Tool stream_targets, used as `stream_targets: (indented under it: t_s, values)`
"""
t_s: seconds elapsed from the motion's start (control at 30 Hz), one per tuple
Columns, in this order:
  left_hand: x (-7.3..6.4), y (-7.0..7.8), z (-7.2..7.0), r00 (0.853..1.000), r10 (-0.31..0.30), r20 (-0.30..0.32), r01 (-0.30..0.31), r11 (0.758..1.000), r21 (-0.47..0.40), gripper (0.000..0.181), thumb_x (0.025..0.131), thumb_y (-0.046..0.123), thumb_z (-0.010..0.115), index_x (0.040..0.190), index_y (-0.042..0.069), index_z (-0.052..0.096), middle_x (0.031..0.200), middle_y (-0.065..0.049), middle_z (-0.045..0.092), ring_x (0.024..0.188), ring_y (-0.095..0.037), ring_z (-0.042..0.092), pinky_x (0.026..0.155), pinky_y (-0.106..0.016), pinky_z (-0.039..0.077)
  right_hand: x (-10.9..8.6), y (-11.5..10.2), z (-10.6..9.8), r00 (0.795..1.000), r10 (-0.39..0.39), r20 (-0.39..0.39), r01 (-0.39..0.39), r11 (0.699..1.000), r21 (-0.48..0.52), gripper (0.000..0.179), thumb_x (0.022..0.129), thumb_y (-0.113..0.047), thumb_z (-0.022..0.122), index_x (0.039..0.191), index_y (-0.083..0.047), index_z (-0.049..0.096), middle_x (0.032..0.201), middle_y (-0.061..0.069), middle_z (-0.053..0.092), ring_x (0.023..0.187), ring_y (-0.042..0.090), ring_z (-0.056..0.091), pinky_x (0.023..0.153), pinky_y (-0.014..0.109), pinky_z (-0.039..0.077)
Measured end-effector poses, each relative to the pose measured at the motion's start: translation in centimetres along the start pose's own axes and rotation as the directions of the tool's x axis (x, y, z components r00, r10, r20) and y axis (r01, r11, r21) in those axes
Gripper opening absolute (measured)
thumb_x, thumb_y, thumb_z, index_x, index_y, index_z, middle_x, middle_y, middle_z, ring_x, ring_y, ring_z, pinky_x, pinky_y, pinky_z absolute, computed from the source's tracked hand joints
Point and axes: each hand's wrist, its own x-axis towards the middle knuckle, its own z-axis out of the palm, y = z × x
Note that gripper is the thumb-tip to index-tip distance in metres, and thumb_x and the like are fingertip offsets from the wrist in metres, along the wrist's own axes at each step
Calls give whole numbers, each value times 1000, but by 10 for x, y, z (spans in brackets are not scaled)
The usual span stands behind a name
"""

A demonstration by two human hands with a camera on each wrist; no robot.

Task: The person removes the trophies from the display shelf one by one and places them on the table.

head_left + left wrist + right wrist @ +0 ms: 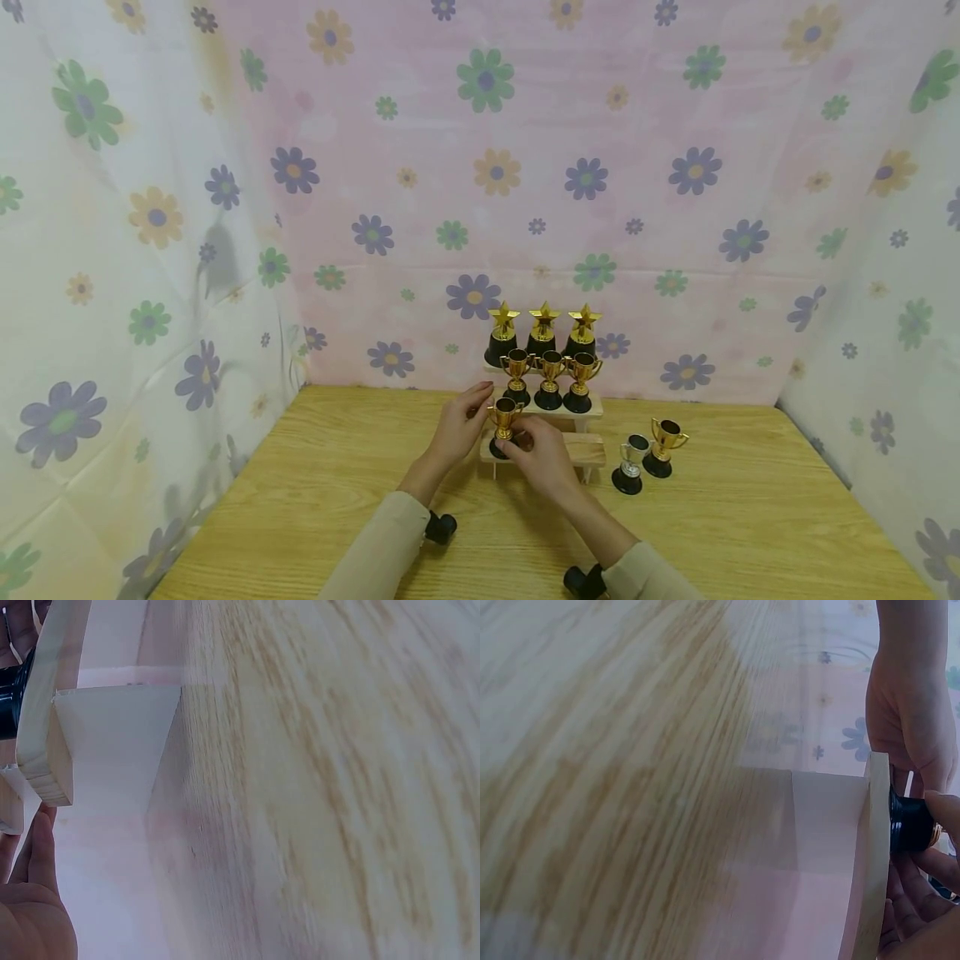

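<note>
Trophy (504, 419) pinched upright on the lower step (587, 451)

On the worktop (337, 483), the right hand (543, 458) is the nearer one: its fingers pinch the gold trophy low down, by its black base, from the right. The trophy's long axis is vertical; it stands at the step's left end, between both hands. The left hand (453, 425) lies just left, fingers loosely straight; whether they touch it, I cannot tell. Toward the worktop's right edge stand a silver cup (634, 452) and, slightly farther, another gold cup (666, 445). Beyond, the middle step (591, 408) carries three gold cups (551, 377), the top step (489, 368) three star trophies (543, 319). Cup mouths look dark; their contents, if any, cannot be told.
</note>
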Motion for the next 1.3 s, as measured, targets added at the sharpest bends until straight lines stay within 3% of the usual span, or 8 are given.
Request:
stream_targets:
  t_s: [0.3, 0.5, 0.7, 0.97, 1.3]
  values:
    - [0, 1, -1, 1000, 19, 3, -19, 1000, 12, 35, 105, 5, 57, 136, -12, 59, 146, -22, 56, 127, -39, 60, 94, -47, 56, -1, -6, -5, 1000, 0, -4, 0, 1000, -20, 11, 91, -17, 80, 100, -11, 76, 94, 0, 69, 77, 10, 60, 68, 26, 52]
    - [0, -2, -1, 1000, 27, 11, -27, 1000, 13, 36, 107, 11, 56, 137, -9, 60, 146, -22, 55, 126, -37, 61, 94, -45, 57, -5, -10, -12, 1000, 5, 1, -5, 1000, -26, 12, 90, -16, 80, 101, -13, 76, 96, -1, 70, 81, 13, 64, 69, 27, 55]
    - [0, -3, -1, 1000, -8, 19, 8, 1000, -11, 38, 107, 17, 56, 139, -5, 60, 148, -19, 54, 128, -32, 60, 96, -42, 56, -11, -9, -20, 1000, -8, -6, 8, 999, -49, 9, 90, -15, 80, 96, -14, 75, 93, -3, 69, 85, 15, 66, 72, 31, 58]
    - [3, 1, -2, 999, -43, 13, 43, 999, -21, 38, 107, 15, 57, 139, -4, 60, 149, -17, 54, 131, -31, 58, 98, -38, 55, -16, -5, -31, 999, 41, -7, -42, 995, -91, 10, 88, -16, 82, 93, -14, 74, 91, -4, 69, 85, 14, 65, 73, 29, 56]
    - [2, 0, -2, 999, -40, 16, 41, 999, -36, 38, 107, 15, 57, 138, -6, 60, 148, -18, 54, 132, -32, 57, 97, -39, 56, -27, 0, -42, 999, 55, 2, -54, 996, -69, 11, 87, -13, 82, 94, -10, 74, 92, -1, 68, 86, 17, 66, 74, 31, 57]
